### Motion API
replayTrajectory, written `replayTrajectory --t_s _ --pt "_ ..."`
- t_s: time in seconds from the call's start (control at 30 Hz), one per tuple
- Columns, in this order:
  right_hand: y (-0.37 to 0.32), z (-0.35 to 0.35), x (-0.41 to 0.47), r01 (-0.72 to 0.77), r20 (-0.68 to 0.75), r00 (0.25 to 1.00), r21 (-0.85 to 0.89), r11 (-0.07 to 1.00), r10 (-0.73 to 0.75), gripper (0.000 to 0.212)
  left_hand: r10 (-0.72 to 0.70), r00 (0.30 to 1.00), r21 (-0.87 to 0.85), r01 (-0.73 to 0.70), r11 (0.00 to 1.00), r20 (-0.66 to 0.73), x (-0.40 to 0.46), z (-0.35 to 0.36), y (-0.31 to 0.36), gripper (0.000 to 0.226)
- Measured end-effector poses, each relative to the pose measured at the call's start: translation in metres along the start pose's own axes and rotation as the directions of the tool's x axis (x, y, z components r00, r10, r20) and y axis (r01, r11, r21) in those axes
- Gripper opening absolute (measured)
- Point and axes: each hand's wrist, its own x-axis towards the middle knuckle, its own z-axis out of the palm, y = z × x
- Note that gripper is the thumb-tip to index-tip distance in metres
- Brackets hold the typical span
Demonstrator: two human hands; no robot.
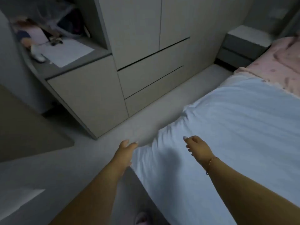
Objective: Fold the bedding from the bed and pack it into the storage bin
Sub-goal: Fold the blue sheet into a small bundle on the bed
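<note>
A pale blue sheet (235,127) covers the near part of the bed on the right. Beyond it lies a pink patterned cover (276,67), crumpled near the head of the bed. My left hand (125,151) grips the near left corner of the blue sheet, thumb on top and fingers curled at the edge. My right hand (197,146) hovers just over the sheet, fingers loosely bent and holding nothing. No storage bin is in view.
A wardrobe (146,46) with drawers stands across a narrow strip of light floor (162,108). A grey nightstand (243,44) sits by the bed head. An open shelf (61,51) at left holds a doll and paper. A pink slipper (142,218) lies below.
</note>
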Motion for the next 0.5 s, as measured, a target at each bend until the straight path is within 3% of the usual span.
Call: replayTrajectory --t_s 0.1,0.33,0.43,0.5 --pt "0.003 0.029 0.018 -0.013 0.058 0.998 -0.081 0.997 0.018 0.048 -0.101 0.994 -0.092 0.104 0.99 0.031 0.024 -0.006 -0.018 0.01" --pt "0.023 0.097 0.058 -0.041 0.146 0.987 -0.177 0.983 0.067 0.04 -0.195 0.981 -0.149 0.19 0.97 -0.018 0.109 -0.005 -0.075 0.017" --pt "0.034 0.116 0.07 -0.049 0.158 0.984 -0.184 0.982 0.078 0.04 -0.23 0.973 -0.161 0.225 0.961 -0.011 0.146 0.001 -0.096 0.031" --pt "0.042 0.123 0.077 -0.035 0.142 0.988 -0.185 0.982 0.062 0.038 -0.265 0.964 -0.183 0.26 0.948 -0.001 0.167 0.008 -0.106 0.025"
